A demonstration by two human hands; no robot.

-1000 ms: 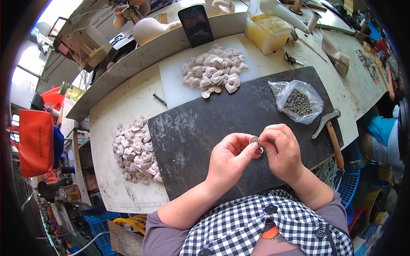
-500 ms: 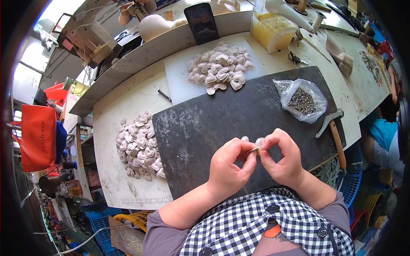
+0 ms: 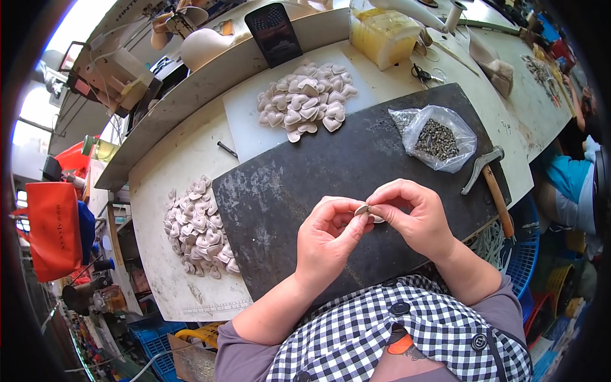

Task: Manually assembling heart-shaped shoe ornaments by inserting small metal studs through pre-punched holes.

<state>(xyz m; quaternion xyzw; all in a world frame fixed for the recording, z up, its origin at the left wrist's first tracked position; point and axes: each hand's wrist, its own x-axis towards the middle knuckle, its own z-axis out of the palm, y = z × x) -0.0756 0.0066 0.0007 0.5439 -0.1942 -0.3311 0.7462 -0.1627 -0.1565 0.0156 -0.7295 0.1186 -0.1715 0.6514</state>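
Above the dark board (image 3: pixel 299 184), my left hand (image 3: pixel 328 235) and my right hand (image 3: pixel 412 219) meet, fingertips pinched on a small pale heart-shaped patch (image 3: pixel 362 209). It is seen nearly edge-on, and fingers cover much of it. Whether a small metal stud is also in the pinch I cannot make out. Similar padded hearts lie in one heap (image 3: pixel 305 99) on a white sheet (image 3: pixel 239 130) beyond the board, and in another heap (image 3: pixel 198 229) to its left. A clear plastic bag (image 3: pixel 463 143) of small metal studs (image 3: pixel 438 139) sits open on the board's far right.
A hammer (image 3: pixel 498 194) with a wooden handle lies at the board's right edge. A dark phone-like slab (image 3: pixel 273 35) leans on the back ledge. Beyond the board are a yellowish block (image 3: pixel 385 38) and scissors (image 3: pixel 425 75). A dark bolt-like rod (image 3: pixel 227 149) lies left of the sheet.
The whole view has shifted a little. My fingertips have turned the heart patch, so its rounded lobes, which showed above the fingers, are now mostly covered. Both hands keep their pinch.
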